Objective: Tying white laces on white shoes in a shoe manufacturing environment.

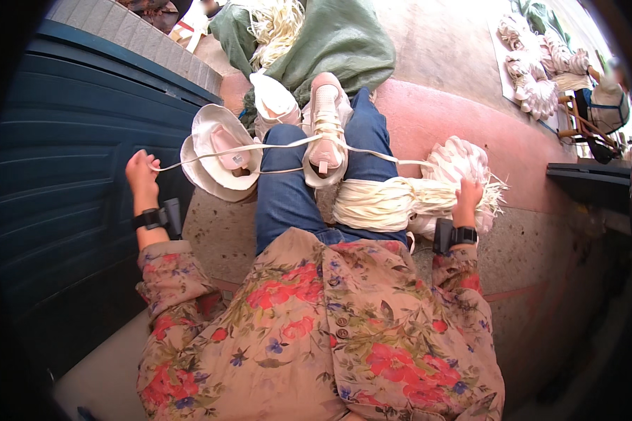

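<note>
One small white label (240, 160) sits inside the white hat (214, 151) at about ten o'clock from centre. No packages, signs or screens show.

A taut pale strand (211, 158) stretches across from the left hand (142, 175), past the white hat (214, 151) and over the raised shoe (326, 126), barring the way above the legs. The blue door (70, 161) closes off the left. Right of the fibre bundle (393, 203), the floor (541, 245) seems open.
</note>
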Available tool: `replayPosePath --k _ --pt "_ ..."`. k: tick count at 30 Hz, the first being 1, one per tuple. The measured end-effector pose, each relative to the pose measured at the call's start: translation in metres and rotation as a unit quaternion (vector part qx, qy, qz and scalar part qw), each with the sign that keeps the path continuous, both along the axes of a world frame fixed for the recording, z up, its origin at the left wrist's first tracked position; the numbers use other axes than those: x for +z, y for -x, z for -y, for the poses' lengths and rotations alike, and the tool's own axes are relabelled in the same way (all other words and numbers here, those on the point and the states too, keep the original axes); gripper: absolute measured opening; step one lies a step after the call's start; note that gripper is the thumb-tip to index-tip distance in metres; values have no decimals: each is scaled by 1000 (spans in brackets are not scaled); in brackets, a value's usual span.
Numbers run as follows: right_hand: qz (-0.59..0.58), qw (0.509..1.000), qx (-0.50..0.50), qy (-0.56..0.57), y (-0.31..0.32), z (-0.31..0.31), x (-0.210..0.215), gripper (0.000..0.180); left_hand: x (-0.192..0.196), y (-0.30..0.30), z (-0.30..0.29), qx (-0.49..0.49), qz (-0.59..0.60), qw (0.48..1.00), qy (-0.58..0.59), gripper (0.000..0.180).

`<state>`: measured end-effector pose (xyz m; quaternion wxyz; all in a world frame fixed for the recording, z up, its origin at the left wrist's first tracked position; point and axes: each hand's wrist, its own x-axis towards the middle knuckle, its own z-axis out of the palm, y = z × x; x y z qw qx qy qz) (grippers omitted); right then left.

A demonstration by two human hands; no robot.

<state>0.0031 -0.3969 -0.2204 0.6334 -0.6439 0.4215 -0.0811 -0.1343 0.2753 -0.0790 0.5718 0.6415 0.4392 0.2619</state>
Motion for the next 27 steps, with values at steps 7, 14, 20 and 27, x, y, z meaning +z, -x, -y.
replayPosePath --k 7,14,20,27 --pt "226 823 469 226 -20 -168 65 18 -37 -82 169 -291 -80 900 -314 17" --pt "172 753 597 219 4 -224 80 25 -47 -99 268 -473 -98 790 -378 26" --pt "132 745 607 243 7 -221 82 26 -54 -96 265 -486 -125 801 -326 25" --pt "120 717 603 329 4 -226 81 21 -40 -98 261 -486 -168 743 -429 15"
